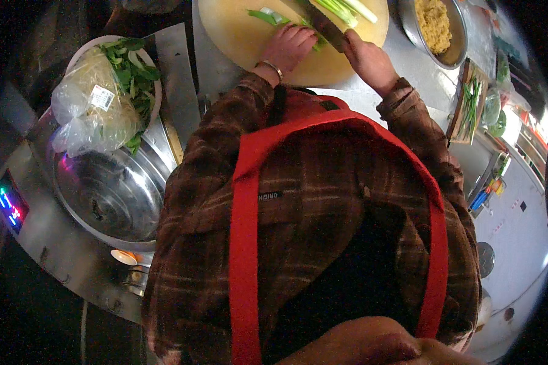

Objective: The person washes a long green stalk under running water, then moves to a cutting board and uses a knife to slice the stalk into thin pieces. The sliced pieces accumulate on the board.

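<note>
My right hand [370, 59] grips a kitchen knife [325, 25], its dark blade angled up and left over a round, pale yellow cutting board [233, 41]. Beside the blade, my left hand [292, 48] rests on the board with curled fingers over green onion [318, 45], which the fingers partly hide. A loose piece of green onion leaf [268, 17] lies just beyond that hand. Pale green onion stalks [342, 11] rest on the far side of the blade. Whether the blade touches the board is unclear.
At right stands a metal bowl [459, 45] of yellowish mash [434, 27], near a wooden tray [459, 118] with thin green stems [471, 105]. Leafy greens [132, 73] and a labelled plastic bag [91, 123] fill a white container [84, 49] over a large metal basin [114, 196] at left.
</note>
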A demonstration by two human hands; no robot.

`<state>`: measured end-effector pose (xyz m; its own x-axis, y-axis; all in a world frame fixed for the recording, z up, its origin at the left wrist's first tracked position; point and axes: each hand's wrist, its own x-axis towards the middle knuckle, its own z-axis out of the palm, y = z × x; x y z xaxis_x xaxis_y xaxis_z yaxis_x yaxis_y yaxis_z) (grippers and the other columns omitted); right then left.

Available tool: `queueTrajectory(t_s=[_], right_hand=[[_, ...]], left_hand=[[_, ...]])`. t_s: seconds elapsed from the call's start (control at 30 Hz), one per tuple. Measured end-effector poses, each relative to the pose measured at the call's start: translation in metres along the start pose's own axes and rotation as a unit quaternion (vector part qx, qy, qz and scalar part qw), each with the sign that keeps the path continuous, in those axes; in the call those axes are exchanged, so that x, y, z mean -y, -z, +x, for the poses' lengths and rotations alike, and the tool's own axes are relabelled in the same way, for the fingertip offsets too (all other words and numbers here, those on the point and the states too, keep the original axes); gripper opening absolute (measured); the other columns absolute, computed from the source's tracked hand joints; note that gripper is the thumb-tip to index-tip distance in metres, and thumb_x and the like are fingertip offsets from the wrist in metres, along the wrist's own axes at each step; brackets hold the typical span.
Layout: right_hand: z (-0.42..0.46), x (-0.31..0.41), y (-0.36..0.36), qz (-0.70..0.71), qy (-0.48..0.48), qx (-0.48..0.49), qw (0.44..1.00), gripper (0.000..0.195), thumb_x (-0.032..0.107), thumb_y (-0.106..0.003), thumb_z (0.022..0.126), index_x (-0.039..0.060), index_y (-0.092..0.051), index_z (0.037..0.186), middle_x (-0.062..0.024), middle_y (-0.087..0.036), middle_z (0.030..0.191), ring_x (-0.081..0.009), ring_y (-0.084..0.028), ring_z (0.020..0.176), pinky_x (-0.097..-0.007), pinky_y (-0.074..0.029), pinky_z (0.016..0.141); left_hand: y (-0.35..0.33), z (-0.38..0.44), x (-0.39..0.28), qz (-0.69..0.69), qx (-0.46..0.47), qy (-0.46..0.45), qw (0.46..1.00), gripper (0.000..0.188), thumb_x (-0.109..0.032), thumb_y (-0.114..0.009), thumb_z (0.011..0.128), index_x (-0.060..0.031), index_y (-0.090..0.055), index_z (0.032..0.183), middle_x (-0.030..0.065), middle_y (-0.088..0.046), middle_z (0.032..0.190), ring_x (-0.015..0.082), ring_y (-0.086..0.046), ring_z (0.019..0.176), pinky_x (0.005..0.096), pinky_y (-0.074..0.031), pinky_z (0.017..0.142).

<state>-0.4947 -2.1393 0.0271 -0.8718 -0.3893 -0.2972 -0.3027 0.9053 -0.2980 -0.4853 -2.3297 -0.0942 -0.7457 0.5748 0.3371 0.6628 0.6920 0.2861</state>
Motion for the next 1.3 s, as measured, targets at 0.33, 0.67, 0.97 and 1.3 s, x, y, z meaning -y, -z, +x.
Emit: queueTrajectory(t_s=[0.33, 0.67, 0.97, 1.3], right_hand=[[-0.028, -0.009, -0.013, 0.053, -0.039, 0.021, 0.998, 0.024, 0.03, -0.042, 0.091, 0.0075, -0.04, 0.098, -0.0216, -0.059, 0.068, -0.0412, -0.058, 0.065, -0.051, -0.045, 0.055], [0.004, -0.005, -0.014, -0.001, 0.027, -0.005, 1.0, 0.022, 0.026, -0.041, 0.091, 0.0072, -0.039, 0.101, -0.019, -0.06, 0.069, -0.0387, -0.059, 0.065, -0.0492, -0.047, 0.055], [-0.02, -0.009, -0.003, 0.05, -0.021, 0.03, 0.998, 0.023, 0.029, -0.041, 0.091, 0.0093, -0.04, 0.104, -0.0211, -0.06, 0.071, -0.0406, -0.059, 0.069, -0.0508, -0.046, 0.058], [-0.021, -0.018, -0.024, 0.077, -0.031, 0.025, 0.996, 0.022, 0.029, -0.041, 0.091, 0.0097, -0.042, 0.101, -0.0218, -0.059, 0.07, -0.0414, -0.058, 0.067, -0.0513, -0.045, 0.057]], left_hand=[[-0.003, -0.003, 0.002, 0.001, -0.012, -0.004, 1.0, 0.036, -0.019, -0.051, 0.078, -0.0128, -0.053, 0.114, 0.0016, -0.052, 0.116, 0.0215, -0.048, 0.108, 0.0387, -0.036, 0.098], [-0.004, -0.001, 0.002, -0.028, 0.004, 0.006, 1.0, 0.034, -0.016, -0.055, 0.076, -0.011, -0.054, 0.11, 0.0045, -0.052, 0.113, 0.025, -0.047, 0.108, 0.0382, -0.036, 0.098], [0.0, 0.002, 0.001, -0.07, -0.004, 0.017, 0.997, 0.036, -0.013, -0.055, 0.075, -0.0086, -0.052, 0.111, 0.0062, -0.051, 0.114, 0.0255, -0.048, 0.108, 0.0364, -0.038, 0.098], [-0.005, -0.006, 0.0, -0.071, 0.006, 0.027, 0.997, 0.04, -0.012, -0.055, 0.075, -0.0103, -0.051, 0.114, 0.0061, -0.051, 0.115, 0.0258, -0.047, 0.109, 0.0371, -0.039, 0.096]])
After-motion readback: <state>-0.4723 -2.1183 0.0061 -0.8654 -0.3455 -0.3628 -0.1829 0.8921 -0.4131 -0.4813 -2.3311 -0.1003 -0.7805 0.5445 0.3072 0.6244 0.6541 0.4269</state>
